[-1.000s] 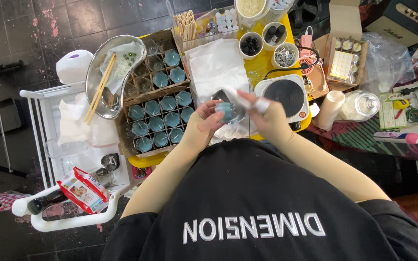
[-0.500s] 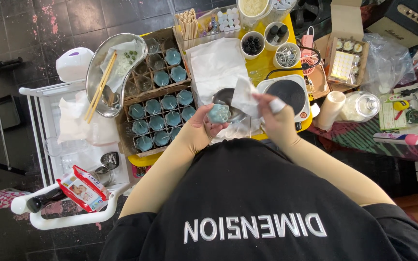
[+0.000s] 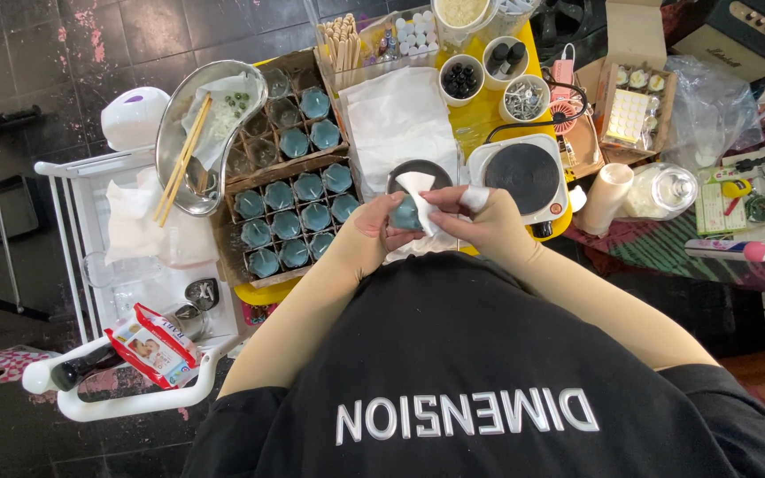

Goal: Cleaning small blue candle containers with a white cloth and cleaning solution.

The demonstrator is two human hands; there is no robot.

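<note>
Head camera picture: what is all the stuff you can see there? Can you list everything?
small jar: one, teal, held between both hands
white tissue: one, pressed on the jar by the right hand
teal jars in cardboard tray: about a dozen, left of the hands
metal bowl: one, silver, with chopsticks, far left
hot plate: one, white with black top, right of the hands
paper towels: white, above the hands
small white cups: three, top middle
wooden sticks: a bundle, top
white cart: one, left, with a red packet
left hand: grips the jar
right hand: holds the tissue
</note>
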